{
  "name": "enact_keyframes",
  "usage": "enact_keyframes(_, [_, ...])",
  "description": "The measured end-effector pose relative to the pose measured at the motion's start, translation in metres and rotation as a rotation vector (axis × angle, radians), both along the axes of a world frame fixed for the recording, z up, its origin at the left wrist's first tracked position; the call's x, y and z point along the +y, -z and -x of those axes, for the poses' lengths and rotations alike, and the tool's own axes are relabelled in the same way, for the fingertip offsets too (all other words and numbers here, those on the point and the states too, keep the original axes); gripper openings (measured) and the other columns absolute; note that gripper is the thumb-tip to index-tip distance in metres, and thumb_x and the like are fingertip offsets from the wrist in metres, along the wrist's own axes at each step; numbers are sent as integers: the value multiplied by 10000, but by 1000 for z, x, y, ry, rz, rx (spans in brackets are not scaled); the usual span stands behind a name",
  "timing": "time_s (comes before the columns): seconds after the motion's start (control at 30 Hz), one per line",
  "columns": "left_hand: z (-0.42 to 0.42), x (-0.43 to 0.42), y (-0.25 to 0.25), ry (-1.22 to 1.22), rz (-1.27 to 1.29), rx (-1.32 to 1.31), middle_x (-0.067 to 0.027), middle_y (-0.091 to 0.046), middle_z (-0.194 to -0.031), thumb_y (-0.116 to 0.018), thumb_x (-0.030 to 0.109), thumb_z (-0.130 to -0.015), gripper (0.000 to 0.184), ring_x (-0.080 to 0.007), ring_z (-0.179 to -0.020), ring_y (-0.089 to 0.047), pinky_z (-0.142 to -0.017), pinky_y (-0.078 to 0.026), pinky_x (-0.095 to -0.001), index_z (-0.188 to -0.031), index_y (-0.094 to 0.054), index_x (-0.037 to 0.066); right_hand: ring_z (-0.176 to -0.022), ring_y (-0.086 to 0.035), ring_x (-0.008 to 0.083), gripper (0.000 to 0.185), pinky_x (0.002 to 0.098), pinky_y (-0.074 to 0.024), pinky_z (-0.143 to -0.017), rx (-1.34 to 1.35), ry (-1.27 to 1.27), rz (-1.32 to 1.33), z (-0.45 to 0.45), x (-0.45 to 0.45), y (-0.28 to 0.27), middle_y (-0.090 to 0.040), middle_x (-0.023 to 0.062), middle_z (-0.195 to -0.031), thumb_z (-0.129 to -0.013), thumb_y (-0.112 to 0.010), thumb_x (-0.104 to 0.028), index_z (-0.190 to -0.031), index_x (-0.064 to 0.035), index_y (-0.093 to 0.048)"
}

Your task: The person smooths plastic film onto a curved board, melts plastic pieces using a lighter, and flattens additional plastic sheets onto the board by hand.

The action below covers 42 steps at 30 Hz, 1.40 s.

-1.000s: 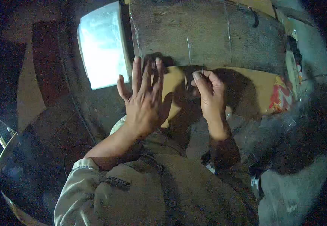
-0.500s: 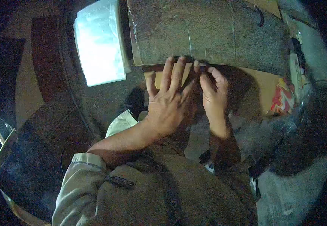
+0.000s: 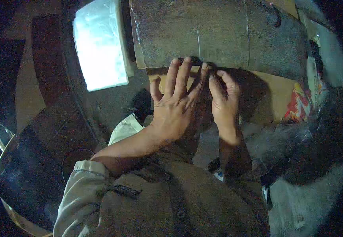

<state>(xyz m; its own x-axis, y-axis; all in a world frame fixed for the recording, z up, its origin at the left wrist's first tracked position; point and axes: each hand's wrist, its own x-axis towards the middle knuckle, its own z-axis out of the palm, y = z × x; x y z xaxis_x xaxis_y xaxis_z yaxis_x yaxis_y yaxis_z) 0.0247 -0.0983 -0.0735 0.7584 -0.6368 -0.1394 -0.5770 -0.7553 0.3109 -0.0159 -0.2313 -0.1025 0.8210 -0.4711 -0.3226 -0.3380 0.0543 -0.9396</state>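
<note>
A dark, worn board (image 3: 219,33) with a rough surface lies in front of me. My left hand (image 3: 173,104) is stretched out with its fingers spread, and the fingertips reach the board's near edge. Beside it, my right hand (image 3: 225,98) has thumb and fingers drawn together close to my left hand's index side, at the same edge. Whatever those fingers hold, if anything, is in shadow and too dark to make out. Under the near edge shows a brown cardboard surface (image 3: 276,94), with my hands' shadow across it.
A stack of shiny plastic-wrapped white sheets or bags (image 3: 100,47) lies left of the board. At right, a red and yellow print (image 3: 299,103) marks the cardboard, with clear plastic film (image 3: 305,132) near it. A dark hooked piece (image 3: 276,16) rests on the board's far right.
The view has shifted slightly, so the white stack sits a little further left. Both hands stay at the board's near edge, with only small finger movement.
</note>
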Motion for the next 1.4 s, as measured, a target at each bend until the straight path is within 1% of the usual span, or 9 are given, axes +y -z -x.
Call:
enact_keyframes(0.53, [-1,-1,4,23,-7,4,-109,-233,-1491,-544,385,-773,712,-314,-1356,-238,-1000,-147,-586,-1435,-314,258,-773,-581,111,176,260,-458,-701,-59,110,-88,2,6,7,-644,55,-866,-901,-583,-169,-955,-2,-598])
enact_keyframes(0.7, [0,-2,-1,9,-42,25,-112,-219,-1498,-523,378,-794,687,-310,-1361,-234,-1002,-120,-598,-1438,-303,280,-726,-559,52,169,201,-424,-618,20,129,18,0,0,-9,-630,23,-845,-896,-604,-161,-968,-8,-596])
enact_keyframes(0.77, [-1,-2,-4,5,-36,47,-111,-217,-1500,-527,382,-794,693,-308,-1364,-230,-1002,-114,-598,-1440,-295,287,-652,-489,23,172,183,-386,-566,34,206,119,5,-10,-11,-581,-21,-772,-893,-612,-168,-975,-19,-587])
enact_keyframes(0.83, [-2,-1,-3,2,-35,74,-109,-214,-1501,-532,386,-794,699,-305,-1367,-226,-1002,-107,-598,-1441,-287,295,-646,-471,31,195,191,-392,-561,-16,227,508,-1,-34,-9,-564,-21,-777,-884,-626,-176,-989,-17,-582])
enact_keyframes(0.97, [-2,2,2,23,-1,49,-105,-196,-1509,-539,368,-795,702,-308,-1371,-217,-985,-141,-595,-1443,-279,293,-847,-564,165,286,284,-458,-734,-197,329,738,-40,-94,-15,-609,76,-923,-857,-658,-227,-1022,-8,-580])
enact_keyframes(1.13, [0,4,5,60,-71,5,-104,-192,-1511,-542,365,-800,696,-309,-1367,-225,-979,-156,-590,-1442,-284,292,-1013,-592,279,491,343,-434,-896,8,308,1011,-82,-162,-4,-632,183,-1070,-835,-655,-397,-1079,25,-601])
enact_keyframes(1.2, [1,2,5,41,-74,-33,-114,-176,-1515,-594,302,-749,745,-323,-1376,-191,-1047,-52,-536,-1438,-310,280,-997,-604,292,519,352,-445,-880,132,293,1098,-93,-165,-12,-640,189,-1050,-826,-644,-441,-1062,20,-612])
enact_keyframes(1.33, [1,-1,4,-9,-11,34,-115,-179,-1513,-579,284,-766,734,-321,-1378,-187,-1047,-34,-538,-1443,-296,288,-975,-624,318,524,389,-476,-849,302,251,1148,-100,-172,-7,-643,207,-1043,-788,-656,-453,-1056,-4,-617])
enact_keyframes(1.4, [-1,1,2,32,-41,21,-106,-209,-1502,-525,400,-817,698,-316,-1361,-237,-968,-170,-606,-1452,-261,284,-959,-629,313,512,376,-474,-838,291,266,1156,-98,-171,-4,-652,191,-1028,-805,-640,-454,-1039,0,-624])
